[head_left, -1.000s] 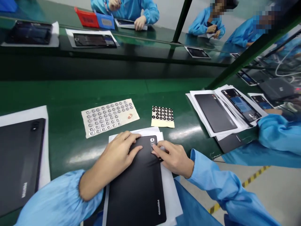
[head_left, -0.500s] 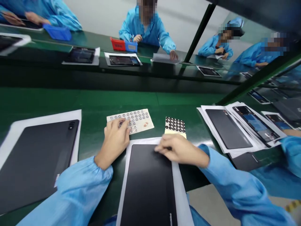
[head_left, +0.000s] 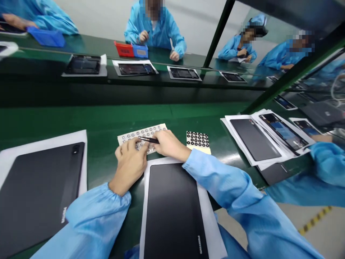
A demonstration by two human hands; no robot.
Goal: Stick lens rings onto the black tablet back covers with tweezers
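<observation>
My right hand (head_left: 168, 144) grips a dark pair of tweezers (head_left: 149, 139), whose tips point left over a pale sheet of small square-marked stickers (head_left: 159, 129). Fingers somewhat apart, my left hand (head_left: 132, 160) rests on the near edge of that sheet, close by the tweezers. Directly in front of me lies a dark tablet back cover (head_left: 172, 205) on white paper (head_left: 211, 219), just below both hands. To the right of my right hand is a smaller sheet of black ring-shaped stickers (head_left: 198, 139). Whatever the tweezer tips touch is too small to make out.
Another dark tablet cover (head_left: 40, 190) lies on paper at left. At right are stacked papers with a tablet cover (head_left: 254, 138) and an opened tablet (head_left: 283, 131). Beyond the green bench (head_left: 102, 117), a raised line carries several opened tablets; co-workers in blue sit behind it.
My right hand has moved left and away from the top of the tablet cover to the square-marked sticker sheet, bringing the tweezers. My left hand stays on the sheet. The view has shifted slightly.
</observation>
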